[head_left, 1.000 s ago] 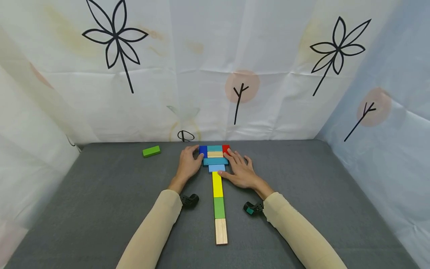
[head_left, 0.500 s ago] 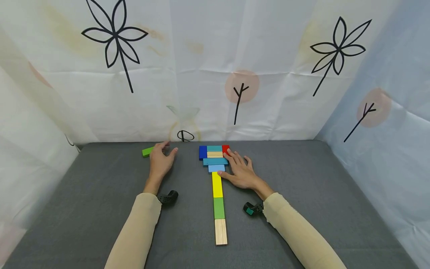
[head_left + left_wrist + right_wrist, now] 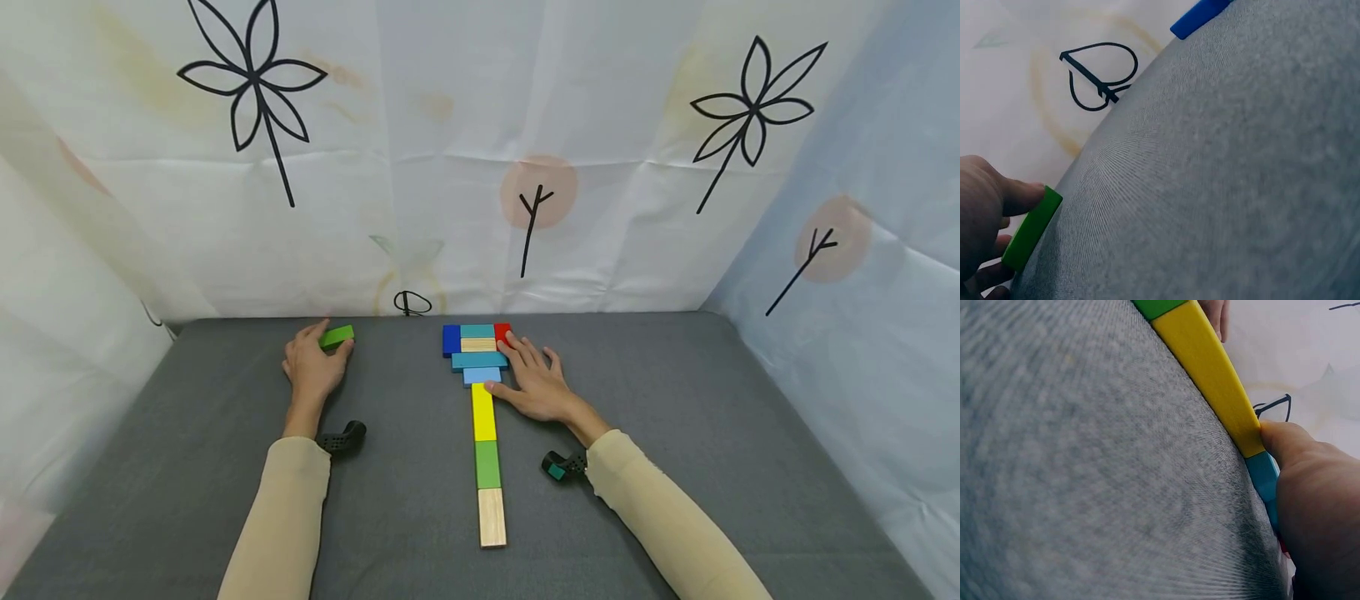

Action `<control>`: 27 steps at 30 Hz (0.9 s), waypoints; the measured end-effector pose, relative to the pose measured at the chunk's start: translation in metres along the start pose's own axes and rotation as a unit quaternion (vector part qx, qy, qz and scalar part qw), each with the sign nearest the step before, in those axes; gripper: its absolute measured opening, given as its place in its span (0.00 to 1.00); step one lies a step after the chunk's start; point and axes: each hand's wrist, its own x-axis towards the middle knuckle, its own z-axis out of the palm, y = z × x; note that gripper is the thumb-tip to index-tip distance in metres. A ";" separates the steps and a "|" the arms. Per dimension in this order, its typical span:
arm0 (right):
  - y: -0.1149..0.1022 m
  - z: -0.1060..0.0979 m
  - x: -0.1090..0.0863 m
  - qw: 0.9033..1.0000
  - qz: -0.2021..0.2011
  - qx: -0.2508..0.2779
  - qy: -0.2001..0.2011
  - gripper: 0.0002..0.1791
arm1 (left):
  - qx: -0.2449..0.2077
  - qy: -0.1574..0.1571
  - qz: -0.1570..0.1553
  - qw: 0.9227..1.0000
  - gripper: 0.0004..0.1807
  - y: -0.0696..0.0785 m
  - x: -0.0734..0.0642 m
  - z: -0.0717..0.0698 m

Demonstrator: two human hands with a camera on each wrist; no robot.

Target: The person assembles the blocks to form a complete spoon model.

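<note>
At the far left of the table, my left hand [image 3: 315,367] pinches a loose green block [image 3: 336,337] by its ends. In the left wrist view the thumb presses one end of that green block [image 3: 1032,230] and fingers lie at the other. My right hand [image 3: 538,385] rests with spread fingers along the right side of the block row. Its thumb touches the yellow block [image 3: 483,412] near its top, also in the right wrist view, and a fingertip reaches the red block [image 3: 502,333]. A light blue block [image 3: 482,377] and a teal block [image 3: 480,361] lie above the yellow one.
Farther up are a dark blue block [image 3: 451,340], a plain wood block [image 3: 478,343] and another teal block [image 3: 477,331]. Below the yellow one, a green block [image 3: 487,464] and a wood block [image 3: 492,517] continue the column. A printed curtain [image 3: 450,208] hangs behind the grey table [image 3: 637,533].
My left hand has left the dark blue block, moved left, and now holds the loose green block. My right hand has stayed in place on the row.
</note>
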 end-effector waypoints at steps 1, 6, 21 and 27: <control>0.000 0.000 0.000 1.000 0.000 0.001 -0.001 0.46 | 0.005 -0.008 -0.001 1.000 0.33 0.000 0.000 -0.001; -0.001 -0.001 -0.001 1.000 0.004 0.000 -0.007 0.46 | 0.009 -0.025 -0.009 1.000 0.31 -0.002 -0.001 -0.003; -0.001 -0.001 0.000 1.000 0.010 0.003 -0.010 0.46 | -0.028 0.000 -0.007 1.000 0.23 -0.005 0.001 -0.008; 0.001 0.001 0.000 1.000 0.005 0.005 -0.004 0.46 | -0.038 -0.025 0.005 0.999 0.22 0.005 0.001 -0.002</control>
